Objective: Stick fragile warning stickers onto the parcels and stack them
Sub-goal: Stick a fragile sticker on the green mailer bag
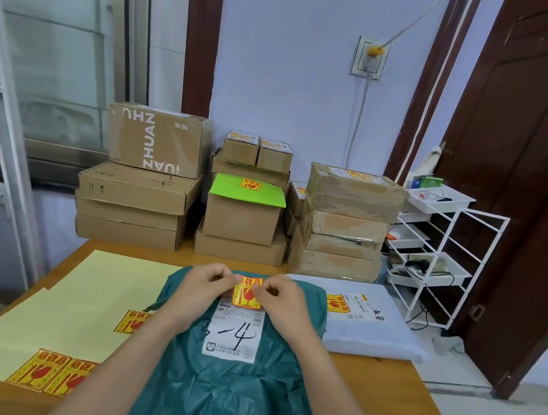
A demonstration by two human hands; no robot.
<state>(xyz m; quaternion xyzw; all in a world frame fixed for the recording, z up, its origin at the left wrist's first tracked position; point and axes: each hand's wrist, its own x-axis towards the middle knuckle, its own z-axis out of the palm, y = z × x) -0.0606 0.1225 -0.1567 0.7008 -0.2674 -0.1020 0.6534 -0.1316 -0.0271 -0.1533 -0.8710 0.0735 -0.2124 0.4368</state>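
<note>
Both hands rest on a teal poly-bag parcel (223,384) lying on the wooden table (381,386). The left hand (202,284) and right hand (280,296) pinch, fingertips together, the upper corners of a yellow-and-red fragile sticker (247,293). The sticker lies between them, overlapping the top of the white shipping label (235,332).

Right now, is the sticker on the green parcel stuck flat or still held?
Held: both hands, left and right, pinch the sticker's top corners above the green parcel.
</note>
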